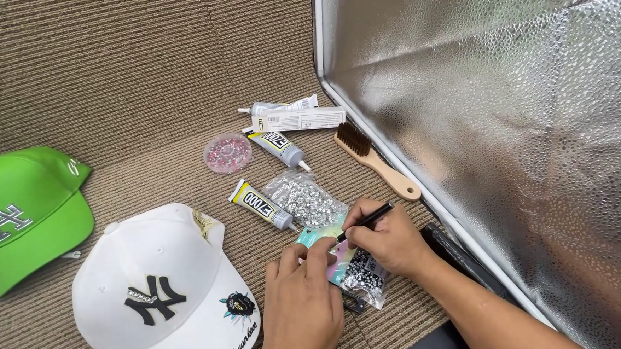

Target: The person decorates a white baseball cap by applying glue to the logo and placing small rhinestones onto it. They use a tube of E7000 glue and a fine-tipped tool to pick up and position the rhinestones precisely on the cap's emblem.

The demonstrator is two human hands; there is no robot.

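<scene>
Your right hand (392, 242) pinches a slim black pen-like tool (367, 220), its tip down on the iridescent card (326, 243) that your left hand (301, 295) pins to the carpet with curled fingers. Under the card's right edge lies a clear bag of dark rhinestones (365, 276). Just above, a bag of silver rhinestones (305, 199) touches a glue tube (260, 205) — tight quarters there. The white cap (161, 288) sits close on your left, the wooden brush (376, 160) near the foil wall (491, 115) — open carpet lies only beyond the glue tubes.
</scene>
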